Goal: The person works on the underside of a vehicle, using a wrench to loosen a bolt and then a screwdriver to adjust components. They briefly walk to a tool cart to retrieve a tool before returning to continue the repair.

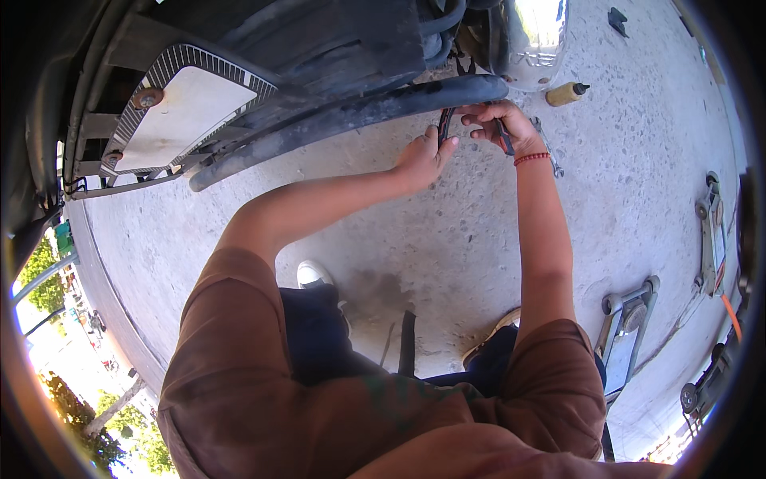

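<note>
The left hand (425, 162) is closed on a slim black-and-red handle (444, 128); the right hand (515, 124), fingers loosely curled, holds a second black-and-red handle (505, 139). Any join between them is hidden at the long grey-black tube (343, 112) bordering both hands above. A silver metal wrench (557, 164) lies beside the right wrist, partly covered. Rough grey concrete floor (447, 239) extends below and rightward.
</note>
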Tool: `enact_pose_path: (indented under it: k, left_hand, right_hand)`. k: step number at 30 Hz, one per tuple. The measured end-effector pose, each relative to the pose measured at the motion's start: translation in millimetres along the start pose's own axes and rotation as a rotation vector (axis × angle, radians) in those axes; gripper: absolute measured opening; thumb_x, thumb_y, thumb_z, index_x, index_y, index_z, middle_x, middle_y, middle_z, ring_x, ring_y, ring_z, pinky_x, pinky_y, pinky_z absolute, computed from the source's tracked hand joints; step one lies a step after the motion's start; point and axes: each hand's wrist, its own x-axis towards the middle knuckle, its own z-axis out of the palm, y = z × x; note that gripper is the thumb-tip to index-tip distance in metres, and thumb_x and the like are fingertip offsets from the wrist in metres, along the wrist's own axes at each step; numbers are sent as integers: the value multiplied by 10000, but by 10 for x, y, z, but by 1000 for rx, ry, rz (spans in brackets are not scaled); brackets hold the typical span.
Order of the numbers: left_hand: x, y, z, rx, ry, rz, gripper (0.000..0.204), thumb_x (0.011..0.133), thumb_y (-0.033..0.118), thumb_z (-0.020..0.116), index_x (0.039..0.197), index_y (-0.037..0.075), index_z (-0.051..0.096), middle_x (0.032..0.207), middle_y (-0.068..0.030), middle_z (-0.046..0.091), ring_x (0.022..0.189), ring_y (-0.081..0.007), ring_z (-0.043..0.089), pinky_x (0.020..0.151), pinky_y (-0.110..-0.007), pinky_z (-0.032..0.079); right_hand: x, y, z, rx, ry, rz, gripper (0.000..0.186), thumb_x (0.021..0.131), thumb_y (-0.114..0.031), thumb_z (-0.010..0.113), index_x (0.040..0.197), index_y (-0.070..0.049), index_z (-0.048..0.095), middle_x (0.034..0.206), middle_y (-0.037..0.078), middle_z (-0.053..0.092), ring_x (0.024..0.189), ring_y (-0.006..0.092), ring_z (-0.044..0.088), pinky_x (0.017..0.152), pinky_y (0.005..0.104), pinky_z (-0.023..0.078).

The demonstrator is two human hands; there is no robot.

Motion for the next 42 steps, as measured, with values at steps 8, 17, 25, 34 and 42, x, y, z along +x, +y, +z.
enact_pose_path:
  k: [8,17,25,34,42]
  left_hand:
    - [51,226,-23,-107,5,81,462,976,453,459,1011,-8,465,667,-116,598,621,-284,616,577,-406,471]
    - [64,171,-73,70,-64,101,451,974,464,468,1061,21,478,643,-65,592,613,-214,614,593,-364,467]
    - [-120,76,-102,21,-285,124,380,999,450,420,975,74,460,683,-48,600,631,-190,596,630,-327,456]
    - [-145,40,-140,1,-310,86,435,985,478,412,1051,53,475,859,-130,650,820,-322,637,722,-415,473]
    - [-185,29,-118,49,-270,122,382,994,450,430,1010,70,477,726,-52,602,681,-195,607,665,-345,467]
  right_hand:
    - [162,110,-25,203,-111,-117,398,858,-220,562,1170,27,565,1170,179,621,1048,306,599,930,455,478]
    - [140,257,236,570,-199,-249,435,826,-261,517,1090,82,550,1039,238,612,1022,396,586,922,500,451]
    - [212,143,79,190,108,-237,259,809,-148,517,967,48,579,870,169,620,728,272,602,697,381,501]
    - [295,151,276,-1173,525,-704,155,729,-133,645,855,-45,664,722,97,655,697,232,637,648,352,492]
    - [259,331,473,-1848,1013,-647,359,677,-326,686,896,-42,701,960,217,608,890,419,582,746,456,509]
